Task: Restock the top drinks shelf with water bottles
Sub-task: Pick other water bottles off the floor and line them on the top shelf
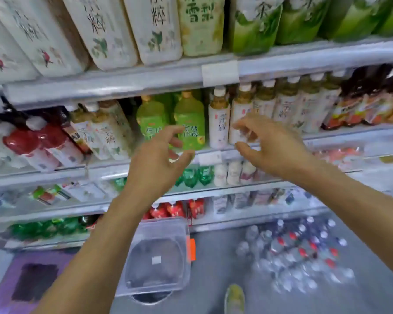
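Clear water bottles [300, 252] with red and white caps lie blurred in a heap on the floor, lower right. Above them, the left hand [159, 159] and right hand [270, 143] hover with loosely curled fingers, grasping nothing, before green and white drinks on the shelf [340, 134].

A tiered drinks shelf [127, 83] with pale metal edges carried large white-labelled tea bottles [104, 30] and green-labelled bottles [254, 26] on its upper tier, and on the tier below stood red drink bottles [35, 143], two green tea bottles [188, 123] and a row of white-labelled bottles with white caps [266, 107]. Lower tiers held small green bottles [195, 175], small white bottles [234, 173] and red packs [175, 209], all blurred. On the grey floor [213, 257] lay a cluster of clear water bottles [304, 252] to the right and a clear plastic bin [159, 257] just left of them.
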Tool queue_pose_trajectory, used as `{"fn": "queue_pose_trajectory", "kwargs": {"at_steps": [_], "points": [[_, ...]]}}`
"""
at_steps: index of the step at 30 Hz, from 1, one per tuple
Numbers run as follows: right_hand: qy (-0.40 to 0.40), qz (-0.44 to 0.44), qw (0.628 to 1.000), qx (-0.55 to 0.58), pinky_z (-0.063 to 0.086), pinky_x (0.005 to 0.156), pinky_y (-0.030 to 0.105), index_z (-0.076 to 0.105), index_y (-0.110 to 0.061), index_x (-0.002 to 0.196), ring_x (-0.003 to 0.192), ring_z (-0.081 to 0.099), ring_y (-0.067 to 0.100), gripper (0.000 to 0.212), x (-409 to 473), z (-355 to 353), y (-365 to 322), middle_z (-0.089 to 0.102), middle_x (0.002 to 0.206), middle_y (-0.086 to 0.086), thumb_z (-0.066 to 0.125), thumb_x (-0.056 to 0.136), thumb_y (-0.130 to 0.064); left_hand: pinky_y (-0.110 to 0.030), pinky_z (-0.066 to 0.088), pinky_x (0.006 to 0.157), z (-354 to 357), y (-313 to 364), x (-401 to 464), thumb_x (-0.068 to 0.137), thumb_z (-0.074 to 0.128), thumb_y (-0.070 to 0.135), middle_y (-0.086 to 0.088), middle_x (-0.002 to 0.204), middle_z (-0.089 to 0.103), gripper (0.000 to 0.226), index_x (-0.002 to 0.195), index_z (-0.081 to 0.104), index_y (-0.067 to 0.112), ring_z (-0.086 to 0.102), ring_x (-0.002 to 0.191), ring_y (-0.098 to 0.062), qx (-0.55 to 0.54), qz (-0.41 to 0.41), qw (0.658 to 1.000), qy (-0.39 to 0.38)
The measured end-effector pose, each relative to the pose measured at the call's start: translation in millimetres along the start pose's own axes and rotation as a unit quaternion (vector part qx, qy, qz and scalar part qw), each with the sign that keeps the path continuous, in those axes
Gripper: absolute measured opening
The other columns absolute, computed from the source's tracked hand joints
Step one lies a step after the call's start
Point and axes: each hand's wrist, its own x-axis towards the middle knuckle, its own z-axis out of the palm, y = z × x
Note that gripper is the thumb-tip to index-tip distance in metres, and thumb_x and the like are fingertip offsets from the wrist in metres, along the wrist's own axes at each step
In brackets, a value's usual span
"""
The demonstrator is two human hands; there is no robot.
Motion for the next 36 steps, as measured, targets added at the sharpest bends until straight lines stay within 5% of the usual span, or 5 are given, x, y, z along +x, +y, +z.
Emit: {"fn": "queue_pose_trajectory", "kwargs": {"at_steps": [12, 23, 27, 33, 36], "points": [[-0.221, 0.287, 0.927, 0.099, 0.056, 0.081, 0.043, 0.063, -0.019, 0.115, 0.087, 0.067, 0.025, 0.02, -130.0, 130.7, 234.3, 0.068, 0.095, 0.001, 0.056, 0.096, -0.022, -0.02, 0.049, 0.068, 278.0, -30.4, -62.2, 0.089, 0.072, 0.018, -0.005, 0.094, 0.069, 0.029, 0.116, 0.062, 0.016, 0.064, 0.08, -0.024, -0.163, -0.244, 0.923, -0.249], [-0.375, 0.406, 0.824, 0.123, 0.043, 0.076, 0.025, 0.063, -0.014, 0.105, 0.097, 0.063, 0.024, 0.014, -276.7, 313.1, 426.0, 0.066, 0.11, 0.008, 0.053, 0.096, -0.012, -0.029, 0.052, 0.079, 568.9, -97.5, -151.3, 0.092, 0.067, 0.028, -0.005, 0.104, 0.07, 0.02, 0.111, 0.062, 0.025, 0.069, 0.097, -0.023, -0.121, -0.409, 0.822, -0.377], [-0.442, 0.423, 0.778, 0.14, 0.04, 0.094, 0.021, 0.052, -0.012, 0.136, 0.123, 0.056, 0.022, 0.043, -349.9, 410.6, 453.2, 0.058, 0.136, 0.008, 0.056, 0.093, -0.012, -0.022, 0.05, 0.078, 647.7, -153.5, -195.0, 0.091, 0.068, 0.027, 0.002, 0.101, 0.068, 0.036, 0.126, 0.059, 0.02, 0.067, 0.092, -0.016, -0.086, -0.421, 0.806, -0.408], [-0.389, 0.49, 0.758, 0.186, 0.029, 0.111, 0.028, 0.006, -0.012, 0.158, 0.147, 0.029, 0.024, 0.093, -432.5, 551.8, 489.2, 0.018, 0.164, 0.007, 0.068, 0.09, -0.018, -0.034, 0.044, 0.104, 760.3, -246.0, -237.4, 0.089, 0.072, 0.019, -0.006, 0.148, 0.046, 0.08, 0.154, 0.024, 0.018, 0.055, 0.123, -0.023, -0.061, -0.356, 0.835, -0.414], [-0.244, 0.511, 0.788, 0.24, 0.033, 0.098, 0.022, 0.025, -0.012, 0.154, 0.137, 0.042, 0.022, 0.089, -449.5, 608.2, 501.1, 0.04, 0.151, 0.008, 0.075, 0.081, -0.005, -0.047, 0.04, 0.111, 809.3, -279.5, -239.2, 0.081, 0.078, 0.005, -0.004, 0.154, 0.038, 0.092, 0.154, 0.025, 0.021, 0.043, 0.137, -0.026, -0.107, -0.317, 0.866, -0.371]]}}
